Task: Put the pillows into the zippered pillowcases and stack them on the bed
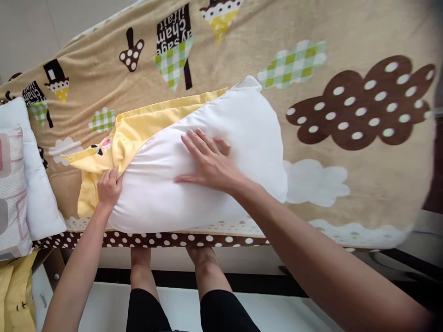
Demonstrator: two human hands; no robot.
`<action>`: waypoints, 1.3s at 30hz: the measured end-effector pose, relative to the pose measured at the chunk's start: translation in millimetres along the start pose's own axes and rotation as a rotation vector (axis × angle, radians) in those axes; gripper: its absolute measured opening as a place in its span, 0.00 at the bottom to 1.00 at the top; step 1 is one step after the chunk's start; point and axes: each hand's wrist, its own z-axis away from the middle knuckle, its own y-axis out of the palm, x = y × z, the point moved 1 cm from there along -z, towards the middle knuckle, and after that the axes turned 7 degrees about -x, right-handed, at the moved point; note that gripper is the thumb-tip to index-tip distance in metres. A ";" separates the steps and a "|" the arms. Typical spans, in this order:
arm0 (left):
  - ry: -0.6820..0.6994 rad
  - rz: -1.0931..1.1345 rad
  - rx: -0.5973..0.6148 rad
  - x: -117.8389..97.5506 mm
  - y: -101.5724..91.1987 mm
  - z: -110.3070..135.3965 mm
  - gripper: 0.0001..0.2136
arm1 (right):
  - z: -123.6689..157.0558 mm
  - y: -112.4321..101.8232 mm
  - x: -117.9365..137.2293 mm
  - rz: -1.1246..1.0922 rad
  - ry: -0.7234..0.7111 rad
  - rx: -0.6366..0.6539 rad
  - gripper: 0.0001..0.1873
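Observation:
A plump white pillow point(242, 138) lies on the bed, its left end inside a bunched yellow pillowcase point(138, 131). My left hand point(110, 188) is closed on the pillowcase's gathered edge, at the pillow's left end. Flat on top of the pillow, near its middle, rests my right hand point(209, 163) with the fingers spread. The pillowcase runs along the pillow's far side, and its loose left part shows a small dark and pink print.
A beige blanket point(363, 184) with cloud and tree prints covers the bed. Two other pillows, one white point(41, 184) and one patterned point(14, 193), lie at the left. Yellow cloth point(17, 290) hangs at the lower left. My legs stand against the near edge.

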 end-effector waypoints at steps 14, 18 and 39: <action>-0.087 0.307 -0.194 -21.2 -30.9 -40.4 0.10 | -92.8 11.8 88.0 -0.050 0.114 0.053 0.19; -0.139 0.023 -0.091 18.1 -40.9 14.6 0.13 | -73.2 21.9 49.5 -0.021 0.201 -0.118 0.23; -0.970 0.907 -0.384 24.6 17.7 119.3 0.23 | 5.4 55.3 155.4 -0.151 -0.653 -0.037 0.28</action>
